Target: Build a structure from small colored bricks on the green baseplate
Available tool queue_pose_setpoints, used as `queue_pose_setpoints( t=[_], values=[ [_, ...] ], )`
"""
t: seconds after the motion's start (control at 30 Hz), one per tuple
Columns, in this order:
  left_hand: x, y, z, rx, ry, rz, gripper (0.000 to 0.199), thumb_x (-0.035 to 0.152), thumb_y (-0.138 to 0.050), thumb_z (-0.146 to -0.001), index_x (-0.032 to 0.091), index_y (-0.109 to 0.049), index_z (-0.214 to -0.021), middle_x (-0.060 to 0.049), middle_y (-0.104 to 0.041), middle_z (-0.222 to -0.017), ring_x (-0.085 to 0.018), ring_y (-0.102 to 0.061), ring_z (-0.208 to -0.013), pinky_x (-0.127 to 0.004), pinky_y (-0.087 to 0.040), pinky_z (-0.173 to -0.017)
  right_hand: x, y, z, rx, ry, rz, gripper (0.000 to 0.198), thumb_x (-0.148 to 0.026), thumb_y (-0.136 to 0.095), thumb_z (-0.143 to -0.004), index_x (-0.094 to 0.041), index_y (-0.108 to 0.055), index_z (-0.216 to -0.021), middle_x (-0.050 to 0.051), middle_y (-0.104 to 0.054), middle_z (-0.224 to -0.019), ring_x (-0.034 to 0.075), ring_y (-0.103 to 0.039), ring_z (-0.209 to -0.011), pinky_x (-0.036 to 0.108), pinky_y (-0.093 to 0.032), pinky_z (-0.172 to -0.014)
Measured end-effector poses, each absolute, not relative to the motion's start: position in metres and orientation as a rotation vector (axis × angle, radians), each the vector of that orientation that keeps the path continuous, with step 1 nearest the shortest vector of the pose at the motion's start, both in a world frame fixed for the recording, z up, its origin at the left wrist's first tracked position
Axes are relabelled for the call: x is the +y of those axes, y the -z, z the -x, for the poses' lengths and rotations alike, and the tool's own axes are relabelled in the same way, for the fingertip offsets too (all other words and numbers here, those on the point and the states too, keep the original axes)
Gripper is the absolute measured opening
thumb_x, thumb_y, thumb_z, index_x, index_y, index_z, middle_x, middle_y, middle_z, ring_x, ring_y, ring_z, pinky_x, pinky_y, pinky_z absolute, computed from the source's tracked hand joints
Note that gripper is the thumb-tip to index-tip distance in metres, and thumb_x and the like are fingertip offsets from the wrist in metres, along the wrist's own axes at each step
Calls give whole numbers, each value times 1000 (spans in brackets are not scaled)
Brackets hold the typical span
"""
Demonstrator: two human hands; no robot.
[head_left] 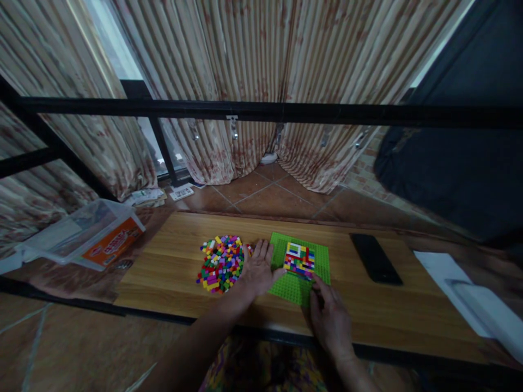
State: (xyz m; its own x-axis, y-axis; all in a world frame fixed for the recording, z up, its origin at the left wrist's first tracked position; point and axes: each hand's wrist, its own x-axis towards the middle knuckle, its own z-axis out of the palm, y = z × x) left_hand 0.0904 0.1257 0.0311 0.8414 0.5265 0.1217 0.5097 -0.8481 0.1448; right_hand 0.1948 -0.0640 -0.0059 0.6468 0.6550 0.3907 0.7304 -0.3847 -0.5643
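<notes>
The left hand [258,270], empty with fingers spread, is between a loose heap of small multicoloured plastic bricks [223,264] and a studded green baseplate [281,245]. The right hand [333,317] curls at the baseplate's multicoloured rectangular brick block [300,258], grip indeterminable. The wood-grain worktop [163,272] faces striped fabric curtains [245,54].

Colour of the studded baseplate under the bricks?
Bright green baseplate; shows best in the head view.

A brick block [300,259] (multicoloured) sits on a green baseplate [291,291].
</notes>
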Motion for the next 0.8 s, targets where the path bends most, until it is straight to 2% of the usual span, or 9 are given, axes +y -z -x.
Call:
queue_pose_setpoints(
  t=[0.27,0.4,0.6,0.8],
  values=[
    [124,-37,-83,818,-136,-2912,76,65,-25,-91,14,-35,-146,-14,-31,-153,-30,-22,-144,-66,-4,-114,-64,7,-195,-1099,181,2122,41,-31,-39,-94,-19,-53,-131,10,-66,-103,22,-61,-94,40,-52,-83],
    [127,-40,-77,853,-93,-2907,77,65,-26,-90,14,-33,-147,-14,-31,-153,-32,-22,-144,-67,-4,-113,-64,7,-195,-1103,166,2121,42,-32,-40,-93,-19,-53,-131,10,-67,-103,22,-62,-93,39,-52,-81],
    [134,-40,-68,887,-69,-2958,68,56,-29,-92,14,-35,-146,-15,-33,-153,-33,-23,-143,-67,-4,-113,-63,6,-195,-1084,169,2138,41,-30,-41,-92,-19,-54,-129,9,-67,-101,23,-62,-92,39,-52,-81],
    [138,-38,-64,953,-91,-2947,69,56,-28,-93,13,-38,-145,-16,-34,-152,-33,-25,-142,-67,-2,-112,-64,4,-194,-1073,122,2145,41,-30,-39,-92,-20,-54,-129,9,-66,-105,23,-61,-96,40,-51,-84]
  ],
)
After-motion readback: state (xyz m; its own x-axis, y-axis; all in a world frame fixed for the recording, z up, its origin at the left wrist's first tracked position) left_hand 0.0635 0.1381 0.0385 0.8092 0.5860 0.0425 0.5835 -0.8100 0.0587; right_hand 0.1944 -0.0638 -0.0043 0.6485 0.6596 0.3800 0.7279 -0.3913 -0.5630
